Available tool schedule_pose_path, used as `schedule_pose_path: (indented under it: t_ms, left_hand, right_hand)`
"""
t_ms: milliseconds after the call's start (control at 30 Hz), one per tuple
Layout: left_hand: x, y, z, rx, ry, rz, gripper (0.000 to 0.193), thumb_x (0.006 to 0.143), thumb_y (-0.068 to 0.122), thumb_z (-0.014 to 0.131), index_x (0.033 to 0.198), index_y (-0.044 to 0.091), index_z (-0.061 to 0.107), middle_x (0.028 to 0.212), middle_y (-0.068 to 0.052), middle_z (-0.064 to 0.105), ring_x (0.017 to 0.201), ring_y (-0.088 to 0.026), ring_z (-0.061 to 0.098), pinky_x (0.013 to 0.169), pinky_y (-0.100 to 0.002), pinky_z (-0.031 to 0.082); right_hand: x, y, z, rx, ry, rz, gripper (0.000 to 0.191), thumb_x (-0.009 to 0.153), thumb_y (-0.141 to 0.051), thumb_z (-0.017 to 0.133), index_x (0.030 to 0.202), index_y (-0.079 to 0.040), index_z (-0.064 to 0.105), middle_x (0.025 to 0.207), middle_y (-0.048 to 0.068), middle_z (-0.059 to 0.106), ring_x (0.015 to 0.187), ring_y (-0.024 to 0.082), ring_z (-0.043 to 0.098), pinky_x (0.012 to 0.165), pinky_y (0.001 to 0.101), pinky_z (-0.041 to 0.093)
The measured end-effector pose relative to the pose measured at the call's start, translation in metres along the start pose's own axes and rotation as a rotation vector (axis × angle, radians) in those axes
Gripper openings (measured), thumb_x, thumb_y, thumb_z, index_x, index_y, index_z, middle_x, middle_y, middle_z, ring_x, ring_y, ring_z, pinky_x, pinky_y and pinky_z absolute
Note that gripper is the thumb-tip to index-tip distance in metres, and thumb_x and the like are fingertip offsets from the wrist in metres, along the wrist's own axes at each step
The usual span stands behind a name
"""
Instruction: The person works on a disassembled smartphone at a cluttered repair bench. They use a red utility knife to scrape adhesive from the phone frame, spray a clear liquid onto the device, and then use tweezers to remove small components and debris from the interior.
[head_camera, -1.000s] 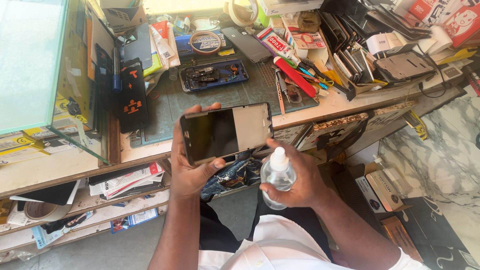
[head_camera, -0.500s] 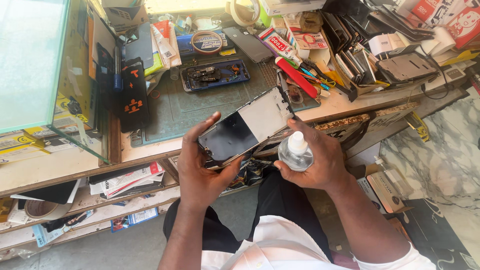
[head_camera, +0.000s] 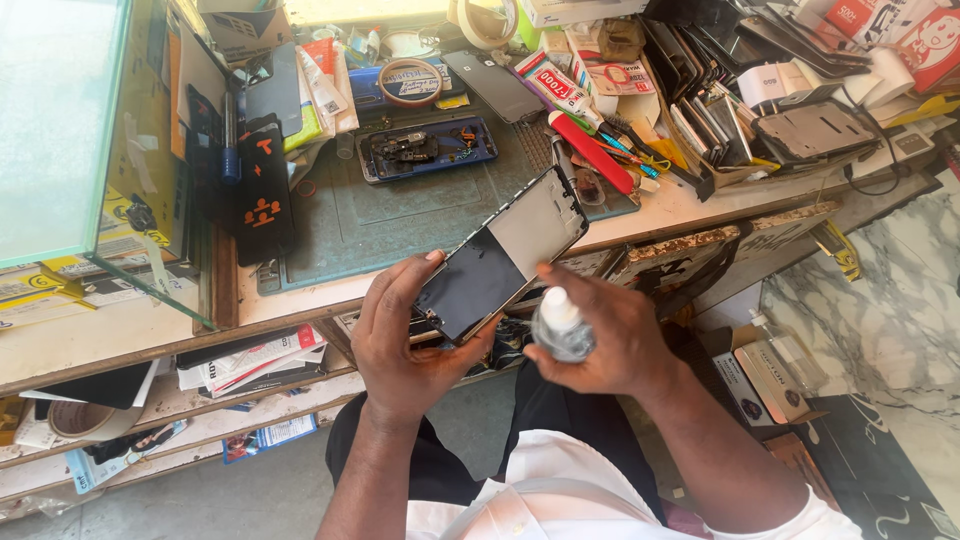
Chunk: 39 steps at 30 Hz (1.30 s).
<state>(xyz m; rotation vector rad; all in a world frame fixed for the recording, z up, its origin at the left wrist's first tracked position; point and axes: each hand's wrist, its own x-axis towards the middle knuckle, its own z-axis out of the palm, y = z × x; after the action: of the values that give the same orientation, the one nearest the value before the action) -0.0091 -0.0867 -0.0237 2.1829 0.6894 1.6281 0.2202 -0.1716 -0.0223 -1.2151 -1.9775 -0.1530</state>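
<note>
My left hand (head_camera: 405, 345) grips a phone screen panel (head_camera: 500, 255) by its lower end, tilted so its far end points up and right over the bench edge. The panel's glossy face is part dark, part pale with glare. My right hand (head_camera: 610, 345) holds a small clear bottle with a white cap (head_camera: 560, 325) just below and right of the panel, cap towards the camera. Both hands hover over my lap in front of the workbench.
A green work mat (head_camera: 400, 215) covers the bench, with an opened phone in a blue frame (head_camera: 425, 148) on it. Tape roll (head_camera: 410, 80), red tool (head_camera: 590, 150) and stacked phone parts (head_camera: 760, 110) crowd the back right. A glass case (head_camera: 70, 130) stands left; shelves of papers below.
The panel has swung from lying level in my left hand to tilted up and right. My right hand with the bottle has risen closer under it.
</note>
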Motion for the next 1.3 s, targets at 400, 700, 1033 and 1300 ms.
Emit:
schedule_pose_path:
  t_ms: [400, 700, 1033, 1300]
  left_hand:
    - [0.003, -0.001, 0.002, 0.021, -0.003, 0.024, 0.08, 0.072, 0.024, 0.097, 0.137, 0.005, 0.055, 0.128, -0.017, 0.066, 0.119, -0.031, 0.069, 0.101, -0.04, 0.061]
    - [0.006, 0.002, 0.005, 0.042, -0.007, 0.022, 0.076, 0.072, 0.023, 0.096, 0.135, 0.004, 0.057, 0.128, -0.015, 0.068, 0.118, -0.029, 0.07, 0.101, -0.039, 0.061]
    - [0.009, 0.008, 0.009, 0.136, -0.04, -0.001, 0.073, 0.073, 0.023, 0.096, 0.133, 0.004, 0.059, 0.123, -0.014, 0.069, 0.113, -0.029, 0.072, 0.094, -0.038, 0.061]
    - [0.011, 0.01, 0.014, 0.145, -0.042, 0.027, 0.073, 0.069, 0.018, 0.094, 0.132, 0.004, 0.06, 0.123, -0.013, 0.069, 0.111, -0.029, 0.072, 0.094, -0.038, 0.061]
  right_hand:
    - [-0.001, -0.003, -0.001, -0.075, 0.006, 0.016, 0.086, 0.079, -0.033, 0.086, 0.149, -0.005, 0.044, 0.114, 0.021, 0.073, 0.096, 0.031, 0.076, 0.086, 0.0397, 0.063]
    - [-0.001, -0.018, 0.011, 0.022, -0.109, -0.06, 0.089, 0.078, -0.035, 0.089, 0.149, -0.005, 0.043, 0.105, 0.018, 0.074, 0.089, 0.029, 0.076, 0.081, 0.0393, 0.064]
    - [0.0, -0.016, 0.006, -0.023, -0.055, -0.055, 0.084, 0.08, -0.034, 0.09, 0.145, -0.01, 0.042, 0.113, 0.016, 0.072, 0.094, 0.029, 0.075, 0.082, 0.0393, 0.063]
    - [0.008, -0.034, 0.001, -0.043, -0.149, 0.028, 0.078, 0.078, -0.03, 0.09, 0.141, -0.015, 0.046, 0.11, 0.012, 0.073, 0.093, 0.029, 0.076, 0.078, 0.0399, 0.063]
